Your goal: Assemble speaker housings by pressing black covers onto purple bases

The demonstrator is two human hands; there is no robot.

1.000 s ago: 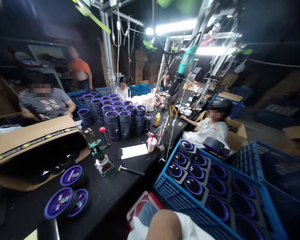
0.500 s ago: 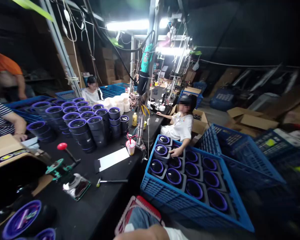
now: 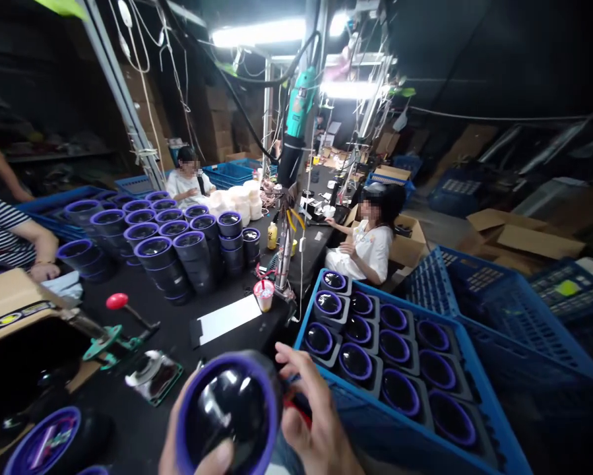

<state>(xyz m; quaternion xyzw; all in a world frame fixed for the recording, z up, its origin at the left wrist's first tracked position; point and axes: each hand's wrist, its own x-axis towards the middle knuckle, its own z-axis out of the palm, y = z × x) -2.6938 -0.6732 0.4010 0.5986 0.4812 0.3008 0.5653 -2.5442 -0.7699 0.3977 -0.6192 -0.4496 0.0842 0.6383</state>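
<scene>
A round black housing [image 3: 237, 396] with a purple rim and a glossy dark face is low in the middle of the view, tilted toward me. My left hand [image 3: 218, 459] wraps round it, thumb over the face and fingers along the left side. Close by its right edge is my right hand [image 3: 318, 412], fingers apart and slightly bent; whether a fingertip touches the housing I cannot tell. Behind the held piece stands a small press [image 3: 152, 376] with a red-knobbed lever [image 3: 117, 301]. Another purple-rimmed housing [image 3: 46, 445] lies at the lower left with its inside showing.
Stacked purple-rimmed housings [image 3: 162, 267] stand on the black table [image 3: 128, 422]. To the right, a blue crate [image 3: 375, 412] holds several similar pieces. A teal power tool [image 3: 301, 102] hangs overhead. A drink cup [image 3: 264, 295] stands near the table edge. Co-workers sit on both sides.
Both my hands have come up into view, the left one holding a housing. The co-worker at the right has drawn a hand back from the crate. My view has shifted slightly.
</scene>
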